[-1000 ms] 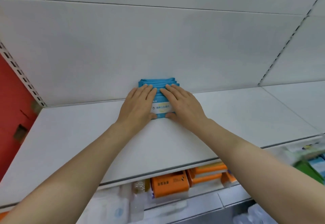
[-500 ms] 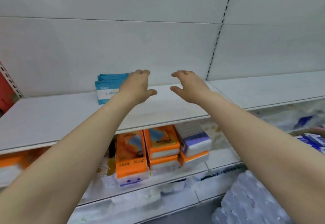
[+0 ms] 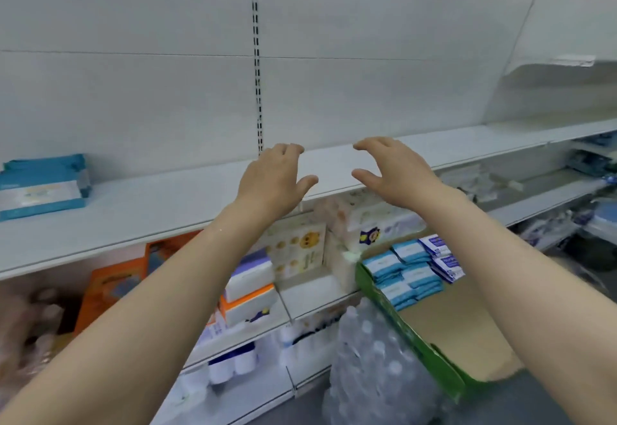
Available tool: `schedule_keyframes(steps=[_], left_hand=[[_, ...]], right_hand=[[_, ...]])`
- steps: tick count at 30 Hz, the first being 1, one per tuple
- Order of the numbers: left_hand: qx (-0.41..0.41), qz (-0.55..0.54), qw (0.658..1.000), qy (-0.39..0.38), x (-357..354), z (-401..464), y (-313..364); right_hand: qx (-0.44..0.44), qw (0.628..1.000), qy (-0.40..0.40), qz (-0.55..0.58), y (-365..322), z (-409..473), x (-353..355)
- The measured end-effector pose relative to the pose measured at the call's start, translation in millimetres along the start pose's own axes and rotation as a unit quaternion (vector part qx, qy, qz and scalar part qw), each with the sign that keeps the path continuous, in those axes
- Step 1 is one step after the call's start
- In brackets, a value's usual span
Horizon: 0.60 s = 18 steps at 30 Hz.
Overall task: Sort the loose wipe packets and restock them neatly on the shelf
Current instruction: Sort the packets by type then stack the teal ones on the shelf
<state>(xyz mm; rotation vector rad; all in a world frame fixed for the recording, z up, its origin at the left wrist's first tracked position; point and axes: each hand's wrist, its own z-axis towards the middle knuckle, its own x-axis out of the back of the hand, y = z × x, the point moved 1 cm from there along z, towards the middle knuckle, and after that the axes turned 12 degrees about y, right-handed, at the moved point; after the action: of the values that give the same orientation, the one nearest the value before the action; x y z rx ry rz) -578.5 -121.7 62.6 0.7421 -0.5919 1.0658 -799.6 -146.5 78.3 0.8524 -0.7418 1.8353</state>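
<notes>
Leftward, blue wipe packets run off-frame; lower shelf goods blur.

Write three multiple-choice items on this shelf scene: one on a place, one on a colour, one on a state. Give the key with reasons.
1. Where does the stack of blue wipe packets sit on the white shelf?
A. Far left
B. Under the right hand
C. At its right end

2. What colour is the rim of the cardboard box holding loose wipe packets?
A. Red
B. Green
C. White

3. What are the left hand and right hand holding?
A. A packet each
B. One box together
C. Nothing

Key: 1 A, the stack lies at the picture's left edge. 2 B, the box edge is green. 3 C, both hands hover with fingers loosely curved and nothing in them.
</notes>
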Motion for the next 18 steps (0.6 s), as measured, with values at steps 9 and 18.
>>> schedule_keyframes(steps=[9, 18], left_hand=[[-0.042, -0.058, 0.995, -0.076, -160.2, 72.4, 92.8], [-0.005, -0.077, 0.97, -0.232, -343.8, 73.4, 134.6]], right_hand=[[-0.062, 0.996, -0.058, -0.019, 162.8, 9.6, -39.1], [-0.163, 0.957, -0.238, -0.025, 317.7, -41.6, -160.9]])
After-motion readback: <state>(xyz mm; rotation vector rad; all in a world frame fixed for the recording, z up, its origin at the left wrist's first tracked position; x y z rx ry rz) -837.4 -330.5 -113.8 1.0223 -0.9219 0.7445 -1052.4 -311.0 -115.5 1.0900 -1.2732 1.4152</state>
